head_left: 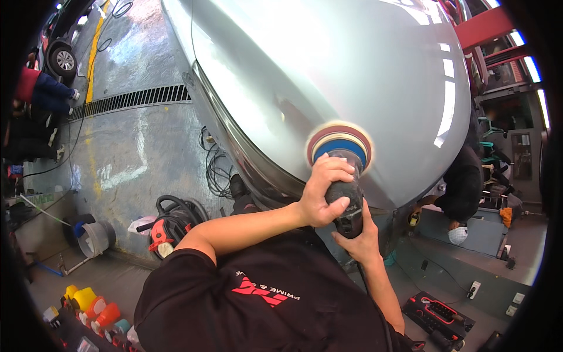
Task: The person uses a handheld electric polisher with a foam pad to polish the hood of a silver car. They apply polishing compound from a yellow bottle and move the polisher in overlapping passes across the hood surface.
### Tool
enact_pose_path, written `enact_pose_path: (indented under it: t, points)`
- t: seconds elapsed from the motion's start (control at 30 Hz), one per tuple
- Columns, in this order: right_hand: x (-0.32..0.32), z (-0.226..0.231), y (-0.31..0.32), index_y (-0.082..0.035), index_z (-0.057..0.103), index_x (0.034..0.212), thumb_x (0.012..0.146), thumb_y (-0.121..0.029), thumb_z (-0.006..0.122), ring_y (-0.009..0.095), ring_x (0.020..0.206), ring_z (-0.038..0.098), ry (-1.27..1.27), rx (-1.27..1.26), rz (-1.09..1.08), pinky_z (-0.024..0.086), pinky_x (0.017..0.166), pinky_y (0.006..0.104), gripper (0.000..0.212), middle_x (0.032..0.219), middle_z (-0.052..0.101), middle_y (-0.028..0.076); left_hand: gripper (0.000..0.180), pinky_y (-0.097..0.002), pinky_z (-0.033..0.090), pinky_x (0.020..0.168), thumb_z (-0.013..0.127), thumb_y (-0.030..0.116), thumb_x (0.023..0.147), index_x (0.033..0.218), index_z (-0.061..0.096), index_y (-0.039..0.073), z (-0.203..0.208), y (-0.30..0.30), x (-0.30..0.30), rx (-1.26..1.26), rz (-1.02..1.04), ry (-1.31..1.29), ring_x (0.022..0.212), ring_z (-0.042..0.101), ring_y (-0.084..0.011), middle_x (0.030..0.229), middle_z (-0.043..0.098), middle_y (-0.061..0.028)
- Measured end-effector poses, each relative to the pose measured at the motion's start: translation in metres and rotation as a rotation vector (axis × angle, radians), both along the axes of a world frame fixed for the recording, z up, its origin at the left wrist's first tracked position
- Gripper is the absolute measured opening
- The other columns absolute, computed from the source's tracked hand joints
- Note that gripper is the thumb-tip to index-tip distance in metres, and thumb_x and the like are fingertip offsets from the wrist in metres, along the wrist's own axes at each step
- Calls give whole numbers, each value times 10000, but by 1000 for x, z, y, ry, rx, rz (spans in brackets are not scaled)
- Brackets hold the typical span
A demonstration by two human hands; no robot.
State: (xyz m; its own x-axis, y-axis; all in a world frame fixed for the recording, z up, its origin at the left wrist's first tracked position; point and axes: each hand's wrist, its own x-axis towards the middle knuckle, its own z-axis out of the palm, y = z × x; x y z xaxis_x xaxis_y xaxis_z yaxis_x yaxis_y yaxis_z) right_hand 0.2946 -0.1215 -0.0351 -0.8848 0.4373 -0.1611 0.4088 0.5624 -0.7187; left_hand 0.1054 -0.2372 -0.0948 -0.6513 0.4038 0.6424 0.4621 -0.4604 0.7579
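A black car polisher (346, 199) rests with its pad on the silver-grey hood (281, 76) of a car. The pad shows a blue backing plate (340, 145), a pale layer and a maroon foam rim, whose edge looks blurred. Over the top of the polisher's body, my left hand (325, 190) is wrapped with its thumb along the side. Behind it, my right hand (362, 237) grips the rear end of the same tool, partly hidden by it. The car's dark headlight edge (246, 146) runs just left of the pad.
A red-and-black vacuum (170, 226) and coiled black cables (217, 170) sit on the floor at left. A grey bucket (95, 239) and colourful bottles (88, 302) are lower left. Another person in dark clothes (463, 182) bends beside the car at right. A black case (437, 317) lies lower right.
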Motion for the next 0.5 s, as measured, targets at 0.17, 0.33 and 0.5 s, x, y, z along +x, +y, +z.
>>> enact_pose_path:
  t: [0.17,0.33,0.5]
  points:
    - [80,-31,39,-54,383,1644,700,-158,928,372,1246,721,16,14,-104,570,1037,435,1095,1377,695,245,510,-577,236,1255,773,262,874,1316,617,62,-13,45,77,-87,-87,79,1406,541,-372,1391,631,-161]
    - [121,-44,51,-32,486,1582,681,-127,892,263,1120,747,78,-3,-175,581,992,390,992,1273,737,191,532,-604,236,1257,778,235,862,1341,613,74,-23,63,114,-119,-169,87,1451,513,-385,1444,611,-163]
    - [66,-31,56,-6,422,1620,676,-167,940,355,1200,737,185,28,67,585,1001,431,1089,1351,704,245,509,-597,202,1289,746,246,885,1342,625,59,-16,35,75,-68,-40,47,1471,509,-388,1455,615,-167]
